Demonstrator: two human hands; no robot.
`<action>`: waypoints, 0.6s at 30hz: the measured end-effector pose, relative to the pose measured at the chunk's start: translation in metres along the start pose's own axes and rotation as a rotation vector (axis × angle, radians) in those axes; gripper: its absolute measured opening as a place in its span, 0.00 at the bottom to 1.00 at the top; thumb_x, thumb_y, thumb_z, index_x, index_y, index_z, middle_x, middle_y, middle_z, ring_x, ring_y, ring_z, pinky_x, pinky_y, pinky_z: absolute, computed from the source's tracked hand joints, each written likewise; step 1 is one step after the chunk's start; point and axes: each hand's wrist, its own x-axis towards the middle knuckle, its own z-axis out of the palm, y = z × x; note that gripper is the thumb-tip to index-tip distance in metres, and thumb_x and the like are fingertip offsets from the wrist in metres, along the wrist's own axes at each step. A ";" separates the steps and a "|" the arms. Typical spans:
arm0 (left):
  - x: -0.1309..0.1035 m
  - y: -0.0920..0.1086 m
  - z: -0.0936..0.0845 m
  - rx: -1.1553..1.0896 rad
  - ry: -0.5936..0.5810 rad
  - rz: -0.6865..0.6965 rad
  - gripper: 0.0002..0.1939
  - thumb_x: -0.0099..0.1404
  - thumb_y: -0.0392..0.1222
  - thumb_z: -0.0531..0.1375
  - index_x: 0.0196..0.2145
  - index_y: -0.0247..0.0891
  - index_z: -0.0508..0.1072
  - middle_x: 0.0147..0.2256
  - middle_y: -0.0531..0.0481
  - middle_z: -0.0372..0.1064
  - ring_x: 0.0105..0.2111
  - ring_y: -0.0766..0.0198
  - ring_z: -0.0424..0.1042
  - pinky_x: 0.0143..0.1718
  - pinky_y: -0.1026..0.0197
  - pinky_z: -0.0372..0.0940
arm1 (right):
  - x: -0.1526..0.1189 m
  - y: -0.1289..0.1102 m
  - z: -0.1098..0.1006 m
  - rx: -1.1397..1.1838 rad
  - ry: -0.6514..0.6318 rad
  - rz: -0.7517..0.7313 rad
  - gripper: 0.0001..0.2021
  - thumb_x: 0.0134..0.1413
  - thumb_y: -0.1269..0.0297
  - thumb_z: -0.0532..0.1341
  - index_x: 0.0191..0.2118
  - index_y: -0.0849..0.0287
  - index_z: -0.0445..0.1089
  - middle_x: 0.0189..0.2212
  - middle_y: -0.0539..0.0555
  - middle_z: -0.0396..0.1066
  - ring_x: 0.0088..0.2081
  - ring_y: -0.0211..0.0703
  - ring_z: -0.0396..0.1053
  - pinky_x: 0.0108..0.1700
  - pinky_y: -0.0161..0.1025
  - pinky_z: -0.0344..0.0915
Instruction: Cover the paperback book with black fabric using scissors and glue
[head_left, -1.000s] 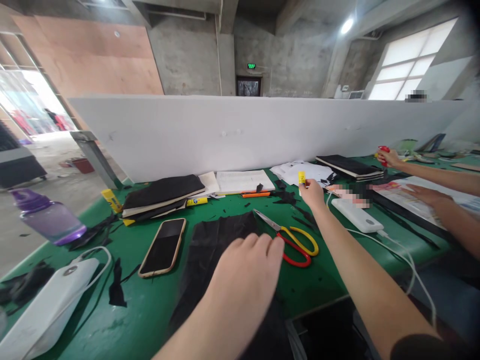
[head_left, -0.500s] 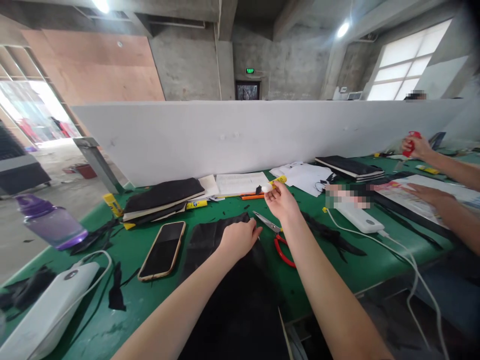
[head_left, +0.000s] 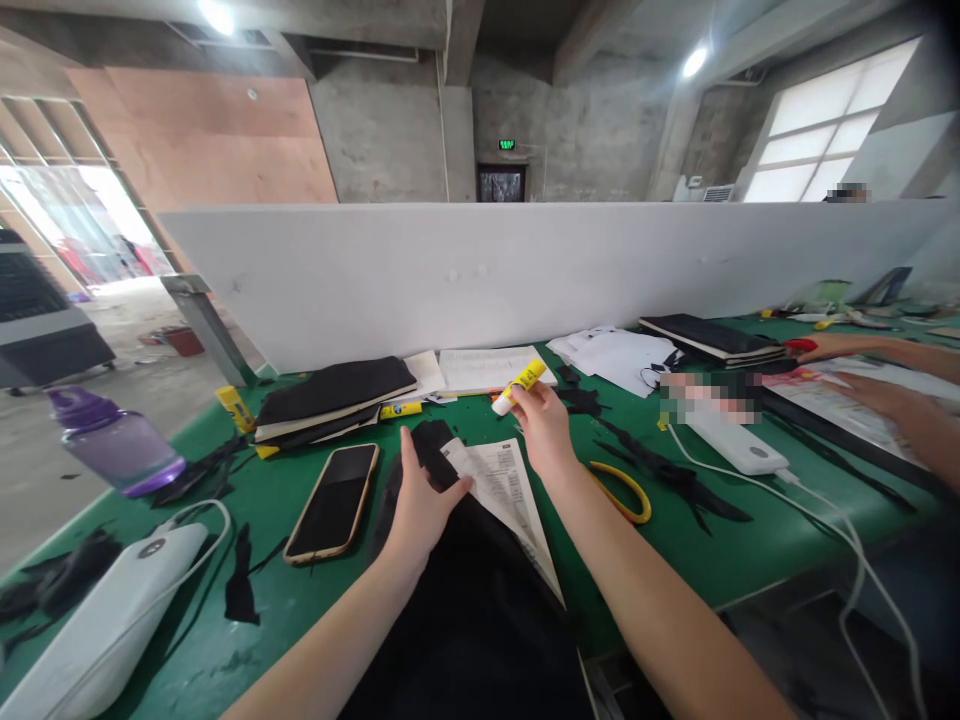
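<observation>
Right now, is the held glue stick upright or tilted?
Tilted: the right hand holds the glue stick slanting, white end lower in view.

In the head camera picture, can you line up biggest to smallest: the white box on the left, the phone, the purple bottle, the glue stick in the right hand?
1. White box: looks largest, maybe helped by being close
2. Purple bottle and phone: too alike to rank
3. Held glue stick: smallest

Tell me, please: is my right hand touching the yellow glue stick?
Touching. The head view shows the right hand gripping the tilted yellow glue stick from its lower side.
</observation>
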 end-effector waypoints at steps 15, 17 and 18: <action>-0.010 0.006 -0.004 -0.541 0.111 -0.415 0.27 0.46 0.32 0.69 0.46 0.35 0.71 0.40 0.42 0.75 0.38 0.56 0.75 0.40 0.58 0.69 | -0.052 0.034 0.021 0.090 -0.281 0.353 0.15 0.42 0.60 0.69 0.34 0.58 0.67 0.33 0.49 0.67 0.37 0.40 0.68 0.39 0.43 0.73; -0.008 0.005 -0.006 -0.577 0.128 -0.454 0.21 0.49 0.33 0.67 0.43 0.33 0.72 0.36 0.42 0.76 0.34 0.57 0.76 0.36 0.59 0.70 | -0.054 0.037 0.021 0.048 -0.283 0.389 0.15 0.42 0.59 0.69 0.35 0.57 0.67 0.33 0.49 0.67 0.36 0.40 0.69 0.37 0.42 0.73; -0.008 0.004 -0.007 -0.595 0.147 -0.466 0.19 0.51 0.32 0.66 0.43 0.33 0.72 0.35 0.43 0.76 0.33 0.58 0.76 0.35 0.60 0.70 | -0.055 0.038 0.021 0.031 -0.292 0.398 0.15 0.42 0.59 0.69 0.35 0.57 0.67 0.33 0.49 0.68 0.35 0.40 0.69 0.37 0.41 0.73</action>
